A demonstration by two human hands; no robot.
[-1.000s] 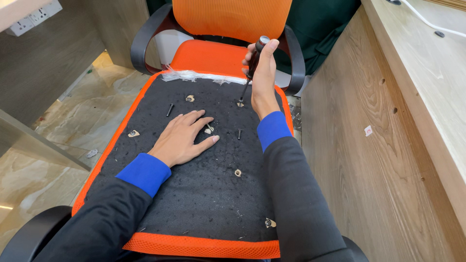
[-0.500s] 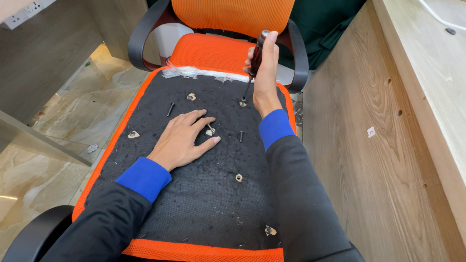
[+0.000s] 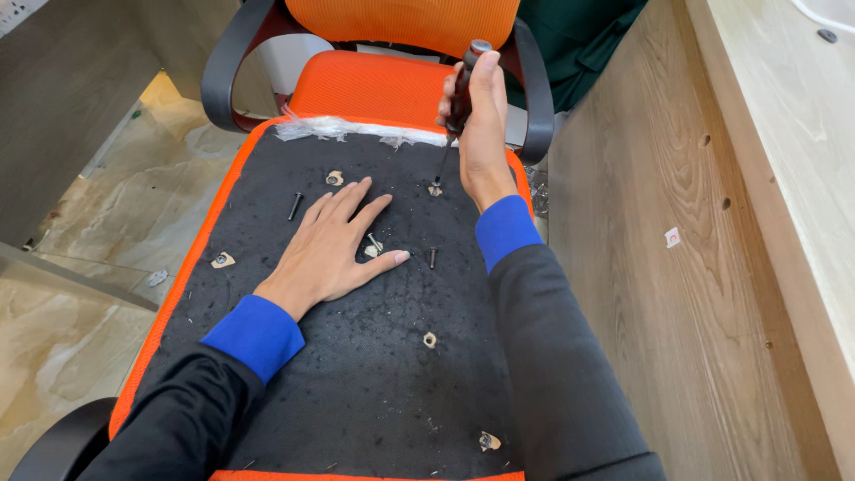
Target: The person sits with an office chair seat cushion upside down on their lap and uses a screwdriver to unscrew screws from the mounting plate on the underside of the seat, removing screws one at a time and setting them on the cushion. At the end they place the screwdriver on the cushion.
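An upturned orange chair seat with a black fabric underside (image 3: 374,392) lies before me. My right hand (image 3: 481,134) grips a dark-handled screwdriver (image 3: 459,93), held upright with its tip in a screw hole (image 3: 435,189) near the far right edge of the underside. My left hand (image 3: 334,245) rests flat on the black fabric, fingers spread, holding nothing. Loose black screws (image 3: 295,206) lie beside it, one (image 3: 433,257) just right of its thumb and another (image 3: 372,242) between the fingers.
Several torn screw holes (image 3: 430,339) dot the black underside. An orange office chair with black armrests (image 3: 525,89) stands behind the seat. A wooden panel (image 3: 712,267) runs along the right. Marble-patterned floor (image 3: 62,294) lies at the left.
The view has shifted slightly closer. My right hand stays on the screwdriver at the same hole, and my left hand stays flat on the fabric.
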